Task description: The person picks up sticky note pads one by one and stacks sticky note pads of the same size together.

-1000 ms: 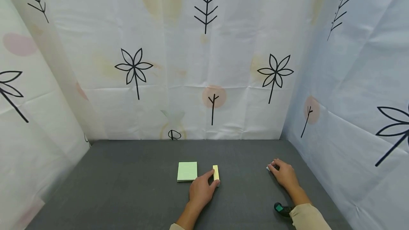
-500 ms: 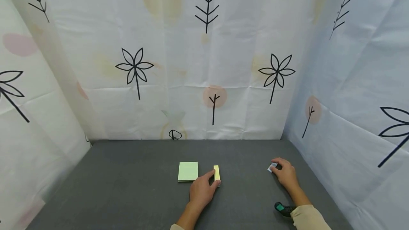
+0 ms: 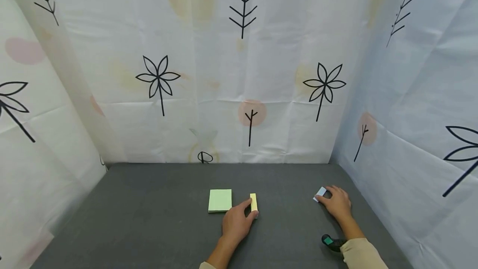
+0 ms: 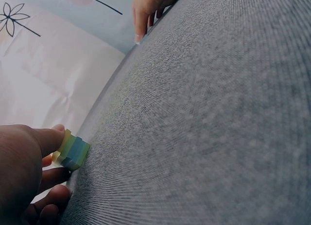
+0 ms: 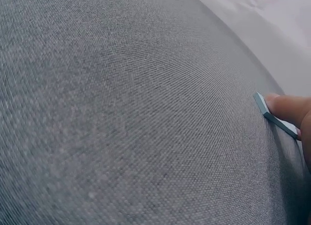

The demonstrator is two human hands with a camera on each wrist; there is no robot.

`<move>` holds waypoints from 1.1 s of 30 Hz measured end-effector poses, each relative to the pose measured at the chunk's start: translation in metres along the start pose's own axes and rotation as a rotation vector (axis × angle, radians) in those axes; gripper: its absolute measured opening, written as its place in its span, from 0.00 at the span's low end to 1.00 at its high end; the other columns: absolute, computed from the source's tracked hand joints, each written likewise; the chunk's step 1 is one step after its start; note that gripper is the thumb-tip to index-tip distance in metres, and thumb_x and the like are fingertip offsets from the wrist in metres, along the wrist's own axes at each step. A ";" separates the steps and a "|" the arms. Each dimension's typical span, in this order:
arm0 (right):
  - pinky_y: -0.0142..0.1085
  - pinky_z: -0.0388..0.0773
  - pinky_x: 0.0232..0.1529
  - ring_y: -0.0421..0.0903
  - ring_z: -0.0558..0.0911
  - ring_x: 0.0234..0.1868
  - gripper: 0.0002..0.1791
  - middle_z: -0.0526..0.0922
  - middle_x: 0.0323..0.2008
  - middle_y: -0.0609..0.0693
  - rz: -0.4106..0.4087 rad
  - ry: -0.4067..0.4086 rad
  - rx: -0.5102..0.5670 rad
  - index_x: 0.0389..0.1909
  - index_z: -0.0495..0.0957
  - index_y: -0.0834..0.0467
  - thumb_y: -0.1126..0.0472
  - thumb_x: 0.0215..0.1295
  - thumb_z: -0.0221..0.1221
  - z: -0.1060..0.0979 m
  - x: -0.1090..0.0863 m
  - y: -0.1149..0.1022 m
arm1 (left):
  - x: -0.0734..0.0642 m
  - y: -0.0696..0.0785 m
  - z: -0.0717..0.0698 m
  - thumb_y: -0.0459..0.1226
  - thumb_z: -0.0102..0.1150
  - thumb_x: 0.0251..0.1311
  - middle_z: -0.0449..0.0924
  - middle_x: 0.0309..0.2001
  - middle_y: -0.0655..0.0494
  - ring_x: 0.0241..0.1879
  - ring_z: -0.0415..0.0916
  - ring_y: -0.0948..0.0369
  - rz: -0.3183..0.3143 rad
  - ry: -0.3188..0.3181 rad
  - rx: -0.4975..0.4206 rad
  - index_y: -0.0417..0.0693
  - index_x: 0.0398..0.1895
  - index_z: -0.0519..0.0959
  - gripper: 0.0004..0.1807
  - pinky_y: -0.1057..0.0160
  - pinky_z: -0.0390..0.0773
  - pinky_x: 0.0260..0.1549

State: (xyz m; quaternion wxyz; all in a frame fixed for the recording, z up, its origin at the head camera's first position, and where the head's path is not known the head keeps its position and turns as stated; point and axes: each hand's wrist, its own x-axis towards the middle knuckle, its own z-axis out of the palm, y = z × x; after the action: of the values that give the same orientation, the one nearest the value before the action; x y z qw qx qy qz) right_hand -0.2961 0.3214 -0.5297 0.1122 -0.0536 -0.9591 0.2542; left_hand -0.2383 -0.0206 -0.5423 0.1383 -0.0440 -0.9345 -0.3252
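In the head view my left hand (image 3: 236, 221) pinches a small stack of sticky notes (image 3: 254, 202) between thumb and fingertips, its yellow top facing up. Yellow, green and blue layers of this stack (image 4: 74, 151) show in the left wrist view. Off to the right, my right hand (image 3: 338, 203) holds a small light-blue sticky note pad (image 3: 320, 194) by its edges, low over the table. The right wrist view has this pad (image 5: 261, 104) under the thumb, with part of it hidden by the hand. A larger, square green sticky note pad (image 3: 220, 200) lies just left of my left hand.
A black device with a green patch (image 3: 331, 243) is at my right sleeve. The dark grey table (image 3: 149, 219) reaches back to a white patterned curtain (image 3: 280, 128), which also hangs along both sides.
The light-blue pad, barely showing before, has turned so more of its face shows, and my right hand's fingers have shifted round it. My left hand and the stack stay in place.
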 end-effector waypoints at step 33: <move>0.42 0.73 0.32 0.54 0.80 0.34 0.20 0.80 0.33 0.58 -0.059 0.263 0.264 0.48 0.71 0.65 0.72 0.54 0.65 0.021 -0.010 -0.034 | 0.001 0.000 0.000 0.50 0.68 0.54 0.84 0.48 0.53 0.44 0.81 0.50 0.013 0.000 0.009 0.56 0.56 0.81 0.25 0.47 0.77 0.39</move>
State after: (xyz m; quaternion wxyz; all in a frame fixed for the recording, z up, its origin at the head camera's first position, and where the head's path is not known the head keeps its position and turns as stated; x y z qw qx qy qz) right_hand -0.2934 0.2806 -0.5323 0.2500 -0.0431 -0.8956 0.3654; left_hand -0.2392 -0.0205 -0.5423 0.1405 -0.0495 -0.9356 -0.3201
